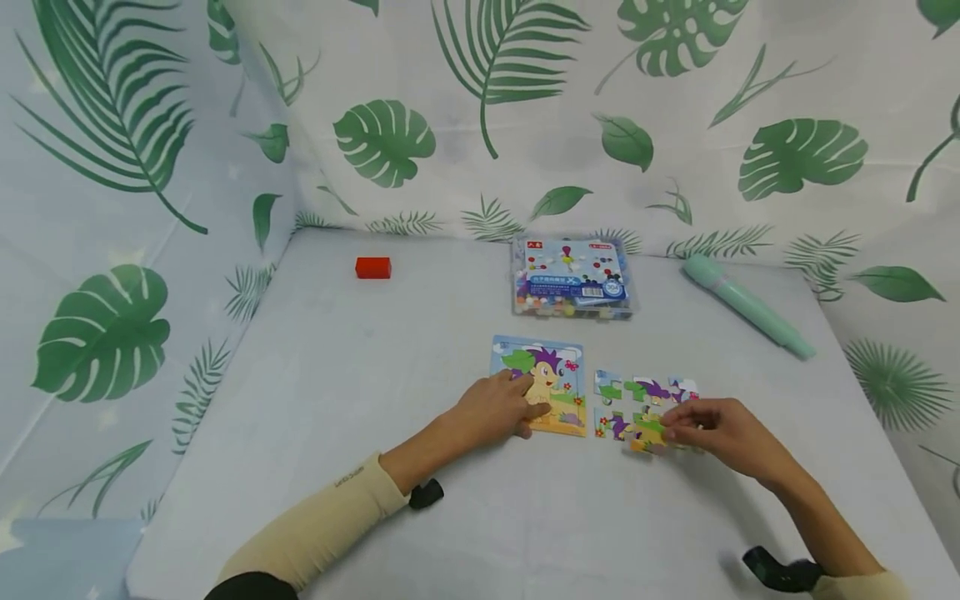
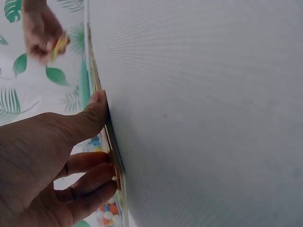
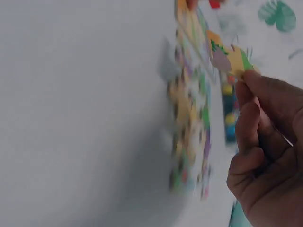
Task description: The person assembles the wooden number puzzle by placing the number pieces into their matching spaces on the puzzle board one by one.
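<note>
A puzzle board [image 1: 564, 408] with a purple-haired cartoon hedgehog lies flat on the white table. My left hand [image 1: 491, 408] rests on its left part, with the thumb and fingertips touching the board in the left wrist view. Right of the board, several loose jigsaw pieces [image 1: 609, 423] lie in rough rows. Above them my right hand [image 1: 720, 429] pinches a jigsaw piece [image 3: 227, 59] between thumb and forefinger. That piece is yellow, green and greyish purple, held up off the table. The other fingers of the right hand are curled in the right wrist view.
Behind the board stands a clear plastic box [image 1: 573, 279] of colourful beads with a printed label. A red block [image 1: 372, 267] sits at the back left. The mint-green tube-shaped object [image 1: 746, 304] lies slantwise at the back right. Leaf-print cloth [image 1: 480, 192] rises behind the table [image 1: 337, 358].
</note>
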Demonstrator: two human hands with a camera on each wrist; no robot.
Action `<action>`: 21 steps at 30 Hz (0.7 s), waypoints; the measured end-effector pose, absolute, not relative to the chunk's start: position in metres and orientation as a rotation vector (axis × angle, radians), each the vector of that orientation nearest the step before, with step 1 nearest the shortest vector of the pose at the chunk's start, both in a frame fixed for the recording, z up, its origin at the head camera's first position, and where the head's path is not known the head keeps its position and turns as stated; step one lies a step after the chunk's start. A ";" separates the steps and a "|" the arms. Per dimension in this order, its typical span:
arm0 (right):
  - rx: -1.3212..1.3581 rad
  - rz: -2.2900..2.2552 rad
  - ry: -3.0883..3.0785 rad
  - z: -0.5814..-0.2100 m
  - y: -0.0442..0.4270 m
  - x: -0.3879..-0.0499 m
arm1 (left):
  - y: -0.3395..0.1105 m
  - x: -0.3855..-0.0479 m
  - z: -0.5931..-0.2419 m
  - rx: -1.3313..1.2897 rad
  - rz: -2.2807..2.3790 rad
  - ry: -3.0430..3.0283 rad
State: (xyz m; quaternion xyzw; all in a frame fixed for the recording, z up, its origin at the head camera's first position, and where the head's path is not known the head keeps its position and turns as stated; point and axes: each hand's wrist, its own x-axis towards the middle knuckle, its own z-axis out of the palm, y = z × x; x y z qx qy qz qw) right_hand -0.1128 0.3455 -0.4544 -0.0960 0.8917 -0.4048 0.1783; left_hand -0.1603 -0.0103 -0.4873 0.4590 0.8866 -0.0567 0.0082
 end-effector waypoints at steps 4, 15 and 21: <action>-0.138 -1.119 2.406 -0.460 0.385 -0.089 | -0.012 -0.159 -0.488 1.453 -0.148 2.769; -0.106 -1.071 2.702 -0.488 0.394 -0.061 | -0.013 -0.161 -0.490 1.435 -0.165 2.778; -0.162 -0.956 2.843 -0.494 0.387 -0.060 | -0.012 -0.160 -0.491 1.410 -0.200 2.780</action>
